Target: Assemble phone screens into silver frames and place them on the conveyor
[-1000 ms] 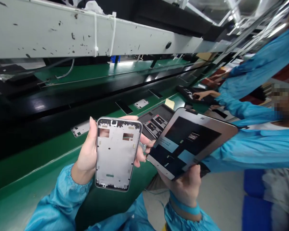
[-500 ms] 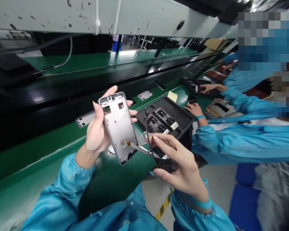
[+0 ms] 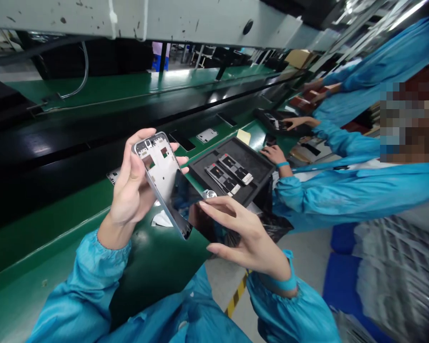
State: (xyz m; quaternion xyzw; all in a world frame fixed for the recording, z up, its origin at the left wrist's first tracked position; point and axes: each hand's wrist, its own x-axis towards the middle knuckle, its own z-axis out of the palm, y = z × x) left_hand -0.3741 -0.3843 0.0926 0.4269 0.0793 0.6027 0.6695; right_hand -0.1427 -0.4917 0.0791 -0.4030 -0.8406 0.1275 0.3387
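Observation:
My left hand is closed around the edges of a silver phone frame, its inner side tilted up toward me. Cutouts show near the frame's top end. In my right hand is a dark, glossy phone screen, gripped at its edge between thumb and fingers. The screen lies angled across the lower part of the frame and hides some of it. Whether the two touch along their length I cannot tell. Under the frame, a white scrap rests on the green bench.
A black tray holds several phone assemblies. Behind it lie a dark panel, a metal phone frame and yellow paper. A black conveyor belt runs beyond. On the right are a co-worker's hand and a black bag.
The screen has tilted from nearly edge-on down over the lower end of the frame. The ribbon cable seen between them is now hidden. The whole view has shifted slightly.

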